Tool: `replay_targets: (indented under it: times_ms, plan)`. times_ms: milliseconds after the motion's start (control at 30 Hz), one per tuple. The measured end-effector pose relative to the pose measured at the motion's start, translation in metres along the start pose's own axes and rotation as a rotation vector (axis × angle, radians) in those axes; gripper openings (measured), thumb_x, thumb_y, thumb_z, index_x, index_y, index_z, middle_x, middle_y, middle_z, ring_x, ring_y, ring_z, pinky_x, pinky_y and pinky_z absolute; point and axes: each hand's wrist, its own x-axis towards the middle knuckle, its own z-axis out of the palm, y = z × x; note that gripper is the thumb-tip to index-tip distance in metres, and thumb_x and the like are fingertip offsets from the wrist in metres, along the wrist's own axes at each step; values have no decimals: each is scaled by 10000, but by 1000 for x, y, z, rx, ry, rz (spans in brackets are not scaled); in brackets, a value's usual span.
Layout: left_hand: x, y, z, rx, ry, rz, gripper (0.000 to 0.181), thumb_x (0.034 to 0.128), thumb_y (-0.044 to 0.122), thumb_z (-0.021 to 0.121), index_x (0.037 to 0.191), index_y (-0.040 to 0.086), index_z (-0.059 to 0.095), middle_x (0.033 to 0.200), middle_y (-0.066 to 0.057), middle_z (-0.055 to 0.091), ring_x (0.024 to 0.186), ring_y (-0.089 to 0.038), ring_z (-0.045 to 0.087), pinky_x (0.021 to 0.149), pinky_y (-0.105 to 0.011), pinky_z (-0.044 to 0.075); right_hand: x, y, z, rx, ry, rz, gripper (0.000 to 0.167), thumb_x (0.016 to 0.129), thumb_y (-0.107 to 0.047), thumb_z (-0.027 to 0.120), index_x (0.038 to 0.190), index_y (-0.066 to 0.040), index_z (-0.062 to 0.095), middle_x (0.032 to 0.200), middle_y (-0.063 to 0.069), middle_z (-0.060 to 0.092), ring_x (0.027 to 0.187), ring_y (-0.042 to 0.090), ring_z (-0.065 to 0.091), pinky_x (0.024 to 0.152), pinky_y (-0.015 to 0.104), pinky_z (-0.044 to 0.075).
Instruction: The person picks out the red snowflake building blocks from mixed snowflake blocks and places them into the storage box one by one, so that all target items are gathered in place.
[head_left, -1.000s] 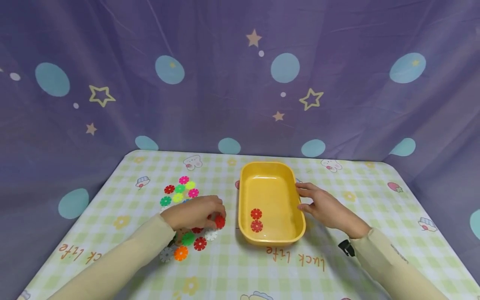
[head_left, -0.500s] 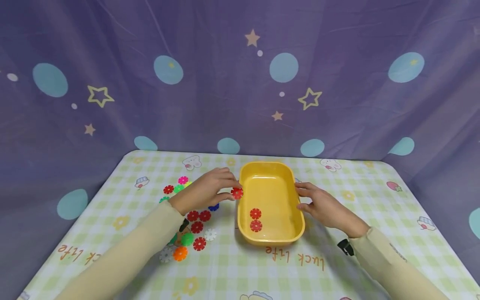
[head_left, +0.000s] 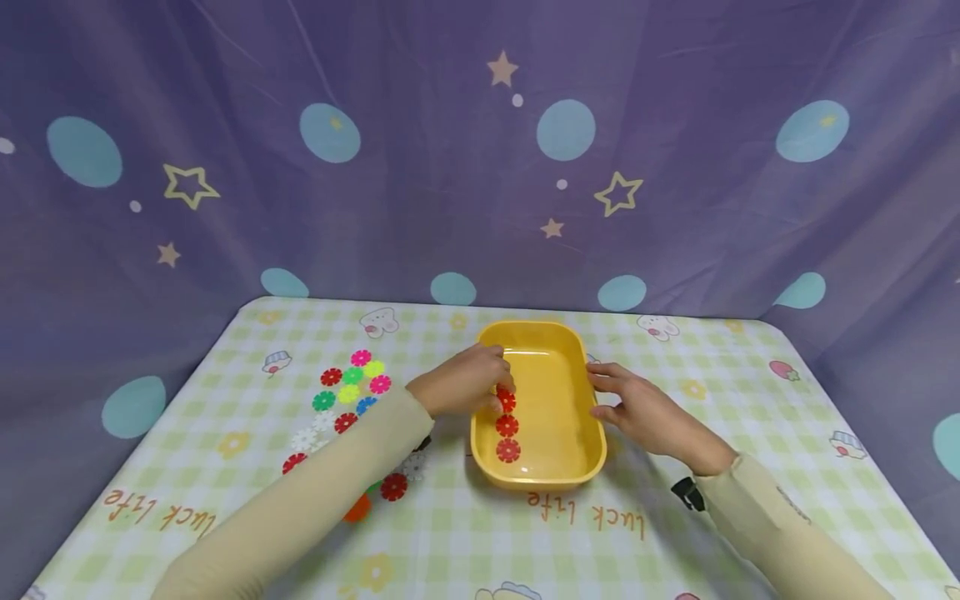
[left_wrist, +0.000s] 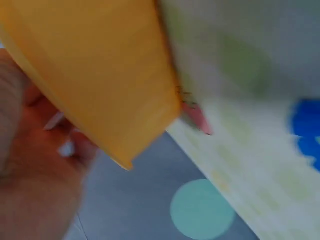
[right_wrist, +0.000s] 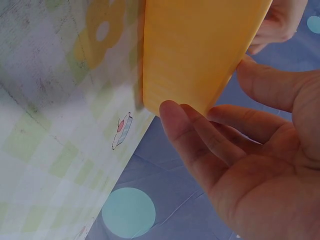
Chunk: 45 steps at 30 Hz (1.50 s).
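Note:
A yellow plastic tray (head_left: pixel 553 417) lies on the table, with red notched plastic snowflake discs along its left side. My left hand (head_left: pixel 465 382) reaches over the tray's left rim and pinches a red snowflake disc (head_left: pixel 507 401) low inside, its fingertips partly covering it. Just nearer in the tray lie a second red disc (head_left: pixel 507 426) and a third red disc (head_left: pixel 508 451). In the left wrist view, the tray's wall hides that disc. My right hand (head_left: pixel 637 414) touches the tray's right side from outside, its fingers loosely extended and thumb at the rim.
Left of the tray, loose discs (head_left: pixel 349 393) in several colours are spread on the checked tablecloth (head_left: pixel 712 533), partly hidden under my left forearm. A blue disc (left_wrist: pixel 309 135) shows near the tray in the left wrist view. A purple curtain (head_left: pixel 420 208) hangs behind the table.
My left hand has picked a red disc from the pile, carried it right over the tray's rim and lowered it inside. My right hand has stayed at the tray's side.

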Motion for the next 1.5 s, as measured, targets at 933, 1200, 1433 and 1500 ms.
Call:
replay_targets:
  times_ms: [933,1200,1433,1500]
  plan:
    - [-70,-23,-21,23,219,-140,152,811,159,759,954,138,710,919,1,631,838,-172,469,796,-344,410,1,-1,3,21,7,16,475,872,-113,685,1284,68,533,1387,170,435,1197,348,491,914,470,434]
    - [-140,-40,12,-178,13,-330,247,787,218,783,997,127,689,905,40,590,872,-166,503,792,-360,451,-1,1,2,15,14,18,464,870,-111,686,1271,72,544,1376,182,443,1211,356,474,928,480,420]
    - [-136,-35,28,-180,13,-377,233,793,302,770,899,161,618,795,77,488,769,-118,434,768,-382,357,-1,0,0,16,15,14,474,869,-102,685,1283,71,533,1373,183,446,1221,360,462,940,490,407]
    - [-133,-34,28,-199,-14,-403,230,795,289,772,874,179,585,793,74,477,760,-112,430,787,-396,349,-1,0,0,15,12,14,480,870,-106,684,1289,68,528,1374,181,446,1224,358,461,943,488,405]
